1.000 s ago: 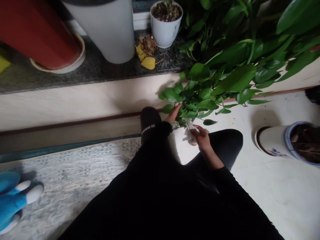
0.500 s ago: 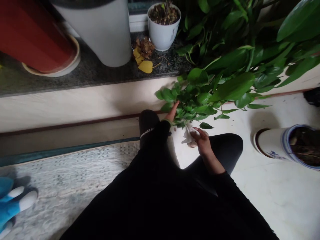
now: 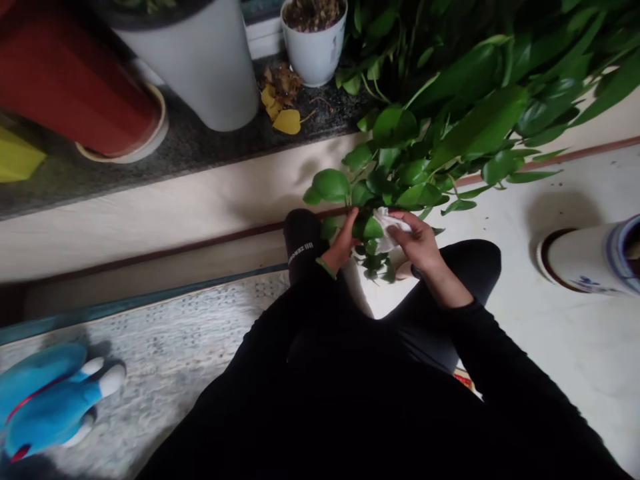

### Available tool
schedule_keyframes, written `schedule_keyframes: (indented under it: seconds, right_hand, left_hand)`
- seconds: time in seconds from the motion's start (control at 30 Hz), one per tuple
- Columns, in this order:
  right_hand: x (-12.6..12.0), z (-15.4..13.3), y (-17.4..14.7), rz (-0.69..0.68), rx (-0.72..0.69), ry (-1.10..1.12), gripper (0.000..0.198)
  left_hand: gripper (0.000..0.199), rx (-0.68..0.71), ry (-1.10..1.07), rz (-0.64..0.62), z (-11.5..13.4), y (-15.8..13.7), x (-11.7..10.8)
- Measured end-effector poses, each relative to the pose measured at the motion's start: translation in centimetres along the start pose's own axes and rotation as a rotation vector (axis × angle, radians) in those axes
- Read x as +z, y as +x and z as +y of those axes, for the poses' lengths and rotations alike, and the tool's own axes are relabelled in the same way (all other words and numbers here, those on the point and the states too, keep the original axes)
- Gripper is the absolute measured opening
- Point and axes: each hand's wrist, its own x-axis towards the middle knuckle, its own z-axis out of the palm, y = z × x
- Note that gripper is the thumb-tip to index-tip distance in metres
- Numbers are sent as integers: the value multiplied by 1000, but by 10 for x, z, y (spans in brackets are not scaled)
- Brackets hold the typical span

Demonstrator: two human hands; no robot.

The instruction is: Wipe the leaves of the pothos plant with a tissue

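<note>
A leafy green trailing plant (image 3: 395, 127) spills over the sill's edge toward my knees. My left hand (image 3: 341, 245) is among its lower leaves, thumb up, its fingers curled around a hanging vine (image 3: 373, 229) and partly hidden by the leaves. Pinched in my right hand (image 3: 419, 241) is a crumpled white tissue (image 3: 386, 230). It touches the leaves just right of my left hand. A few small leaves dangle below both hands, between my legs.
On the dark stone sill (image 3: 200, 160) stand a red pot (image 3: 95, 87), a tall grey pot (image 3: 200, 67) and a small white pot (image 3: 317, 50), beside dry yellow leaves (image 3: 286, 120). A blue-and-white pot (image 3: 585, 260) stands right; a blue plush toy (image 3: 50, 400) lies left on a patterned mat (image 3: 185, 320).
My right hand has moved up with the tissue, into the leaves. Lower vines now hang between my hands, nearer to me. The whole view has shifted slightly.
</note>
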Motion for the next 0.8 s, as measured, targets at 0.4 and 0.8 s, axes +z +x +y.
schedule_keyframes:
  seconds: [0.4,0.8]
  right_hand:
    - [-60,0,-45,-299,-186,-610,32]
    - [28,-11,-55,-126,-316,-527,28]
  left_hand:
    - [83,-123,-154,-408,23,-54,-22]
    - [95,-208,-267,-502,20,-49,-32]
